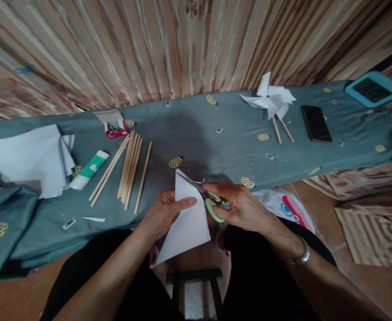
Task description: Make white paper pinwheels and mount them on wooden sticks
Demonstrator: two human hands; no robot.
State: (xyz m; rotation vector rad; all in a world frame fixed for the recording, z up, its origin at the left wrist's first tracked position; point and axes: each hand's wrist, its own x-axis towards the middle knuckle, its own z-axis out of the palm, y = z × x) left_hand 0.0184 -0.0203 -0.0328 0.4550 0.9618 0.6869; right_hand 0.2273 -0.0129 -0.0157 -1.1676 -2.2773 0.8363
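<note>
My left hand [165, 210] pinches a folded sheet of white paper [186, 227], thumb on top, holding it over my lap at the table's near edge. My right hand [239, 205] is closed round the pale green handles of a pair of scissors [212, 209]. The scissors' blades lie along the upper right edge of the paper; how far they are apart I cannot tell. Left of my hands, several wooden sticks [130, 171] lie on the cloth, with one stick [143, 177] apart from the others.
A cloth-covered table [196, 129] carries a paper stack [28, 156], a green-and-white tube [90, 170], a red box of small metal pieces [115, 128], white paper pinwheels [270, 99] on sticks, a phone [316, 124] and a blue-framed clock [373, 89]. A plastic bag [287, 206] lies below the edge.
</note>
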